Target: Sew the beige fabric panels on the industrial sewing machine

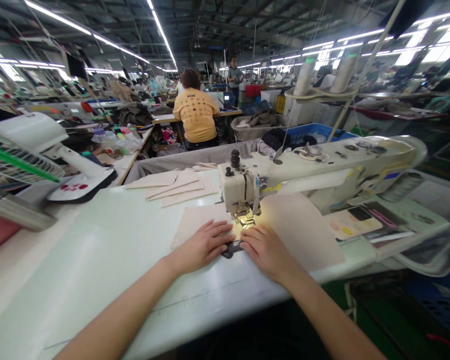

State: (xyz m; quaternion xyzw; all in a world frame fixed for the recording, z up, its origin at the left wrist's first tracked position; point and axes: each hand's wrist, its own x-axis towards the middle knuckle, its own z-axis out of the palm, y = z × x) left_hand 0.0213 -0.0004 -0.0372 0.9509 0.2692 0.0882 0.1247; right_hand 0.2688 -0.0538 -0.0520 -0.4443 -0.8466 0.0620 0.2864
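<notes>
A beige fabric piece (pixel 303 232) lies under the presser foot (pixel 246 221) of a white sewing machine (pixel 240 187), lit by the machine's lamp. My left hand (pixel 206 242) rests on its left part, fingers stretched toward the needle area. Just in front of the foot, my right hand (pixel 264 247) lies on the same fabric with its fingers extended and slightly bent. Between my fingertips a dark plate (pixel 232 247) shows at the fabric's near edge. The needle itself is too small to make out. Several loose beige pieces (pixel 180 185) lie behind my left hand.
A phone-like case with smiley stickers (pixel 345 225) lies at the right. Thread cones (pixel 304 77) stand on a rack above the machine. A white lamp-like device (pixel 75 165) stands at the left. Ahead, a person in a yellow shirt (pixel 196 115) sits with their back to me.
</notes>
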